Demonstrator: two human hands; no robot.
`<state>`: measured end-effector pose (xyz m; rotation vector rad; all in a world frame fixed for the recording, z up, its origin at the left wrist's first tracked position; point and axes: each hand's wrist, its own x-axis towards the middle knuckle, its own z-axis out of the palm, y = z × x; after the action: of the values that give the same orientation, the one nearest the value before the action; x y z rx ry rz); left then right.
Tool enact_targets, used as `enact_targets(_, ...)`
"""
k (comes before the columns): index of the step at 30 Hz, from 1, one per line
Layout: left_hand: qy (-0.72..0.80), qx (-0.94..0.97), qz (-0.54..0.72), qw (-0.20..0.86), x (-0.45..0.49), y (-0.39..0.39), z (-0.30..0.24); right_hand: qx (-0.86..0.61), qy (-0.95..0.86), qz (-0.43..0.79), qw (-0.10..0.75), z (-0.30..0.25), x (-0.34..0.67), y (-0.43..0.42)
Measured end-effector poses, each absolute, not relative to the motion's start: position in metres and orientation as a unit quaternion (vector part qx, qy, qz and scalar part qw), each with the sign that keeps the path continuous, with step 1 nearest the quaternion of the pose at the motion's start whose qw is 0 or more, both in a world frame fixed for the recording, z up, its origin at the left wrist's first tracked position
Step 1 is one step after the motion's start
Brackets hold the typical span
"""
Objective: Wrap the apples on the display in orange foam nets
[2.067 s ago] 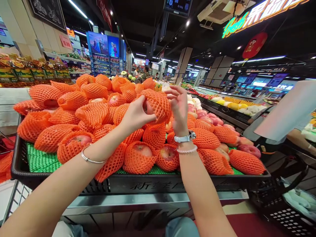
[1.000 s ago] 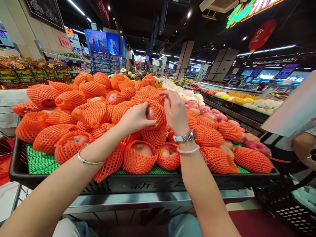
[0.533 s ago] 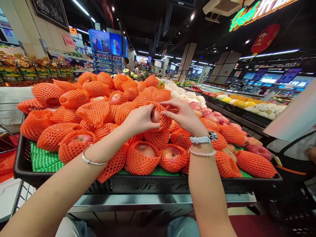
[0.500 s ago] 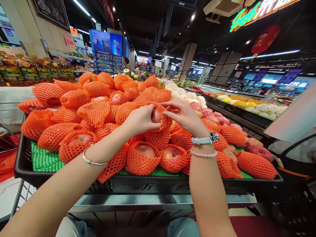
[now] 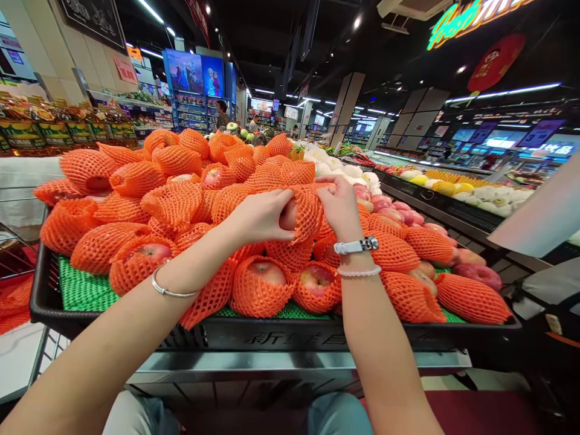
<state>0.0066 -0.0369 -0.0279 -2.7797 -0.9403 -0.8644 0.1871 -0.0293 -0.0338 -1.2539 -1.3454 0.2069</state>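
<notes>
My left hand (image 5: 260,216) grips an apple (image 5: 289,216) from the left, thumb below and fingers above. An orange foam net sleeve (image 5: 309,211) covers the apple's right side, leaving its left part bare. On the right, my right hand (image 5: 339,204) pinches the sleeve's edge between thumb and fingers; some fingertips are hidden behind it. Both hands are over a heap of apples in similar orange nets. Just below them, two netted apples, one pale (image 5: 267,273) and one redder (image 5: 316,279), show their tops.
The heap fills a black crate (image 5: 281,338) lined with green mesh (image 5: 84,289). Bare red apples (image 5: 401,211) and white-netted fruit (image 5: 326,163) lie behind on the right. Oil bottles (image 5: 58,130) stand at the left. A metal rail (image 5: 272,365) runs along the front.
My right hand has moved from the sleeve's upper opening to its right side and closed on it. The sleeve now reaches farther right; the left hand keeps its hold.
</notes>
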Motion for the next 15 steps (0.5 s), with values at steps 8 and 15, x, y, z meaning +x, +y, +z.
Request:
enact_targets(8,-0.317,-0.832,-0.451,-0.058,0.005,-0.036,-0.027,-0.471,-0.615,0.158,0.612,-0.036,0.207,-0.021)
enact_targets(15,-0.319,-0.773,-0.522,-0.171,0.006,-0.031,-0.028,-0.337,-0.713,-0.016,0.614,-0.023,0.189,-0.055)
